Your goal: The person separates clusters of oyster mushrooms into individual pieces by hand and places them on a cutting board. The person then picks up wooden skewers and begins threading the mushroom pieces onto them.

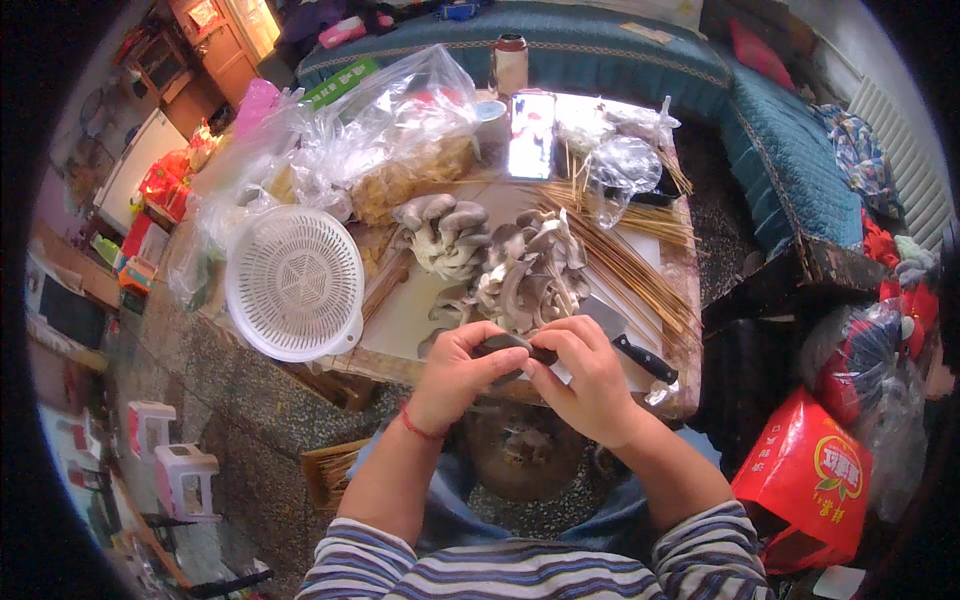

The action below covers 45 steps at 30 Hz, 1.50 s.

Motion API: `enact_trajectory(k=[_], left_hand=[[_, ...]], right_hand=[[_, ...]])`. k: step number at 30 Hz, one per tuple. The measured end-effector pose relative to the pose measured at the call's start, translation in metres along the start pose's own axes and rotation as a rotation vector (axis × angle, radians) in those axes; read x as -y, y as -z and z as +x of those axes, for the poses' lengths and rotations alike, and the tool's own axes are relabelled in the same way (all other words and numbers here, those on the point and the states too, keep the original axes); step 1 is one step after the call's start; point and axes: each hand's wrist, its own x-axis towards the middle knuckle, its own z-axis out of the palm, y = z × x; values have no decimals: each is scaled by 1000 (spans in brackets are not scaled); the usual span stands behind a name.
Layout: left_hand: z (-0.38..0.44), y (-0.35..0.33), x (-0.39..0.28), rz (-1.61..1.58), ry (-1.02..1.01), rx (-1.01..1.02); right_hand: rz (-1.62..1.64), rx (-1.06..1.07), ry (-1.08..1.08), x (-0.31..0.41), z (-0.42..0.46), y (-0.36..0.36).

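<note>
Both of my hands meet at the table's near edge around a piece of grey oyster mushroom (501, 343). My left hand (469, 360) pinches it between thumb and fingers, and my right hand (585, 371) grips its other end. Just beyond lies a heap of torn oyster mushroom pieces (529, 274). An uncut oyster mushroom cluster (444, 236) sits to its left. By my right hand is a knife (645, 360) with a black handle, its blade partly hidden. Long wooden skewers (626, 270) lie fanned out on the right, over a white board (397, 319).
A white plastic colander (296, 281) stands at the table's left. Clear plastic bags (375, 135), a lit phone (531, 135) and a flask (510, 64) are at the back. Below the table edge is a round container (525, 457). A red bag (806, 480) stands at right.
</note>
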Motion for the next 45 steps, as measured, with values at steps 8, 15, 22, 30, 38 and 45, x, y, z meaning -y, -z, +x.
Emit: enact_trajectory(k=[8,15,22,30,38,45], left_hand=[[-2,-8,8,180,-141,-110],[-1,-9,8,153,-186,-67],[10,-11,13,8,-169,-25],[16,-14,18,-179,-197,-135],[16,-22,19,-205,-219,-149],[17,-34,20,-395,-184,-169]], right_hand=[[45,-72,-49,-4,-1,-2],[189,-47,-184,-8,0,1],[861,-90,-716,-13,0,6],[837,-37,-610,-11,1,1],[923,-202,-586,-8,1,-3],[971,-345,-594,-2,2,-9]])
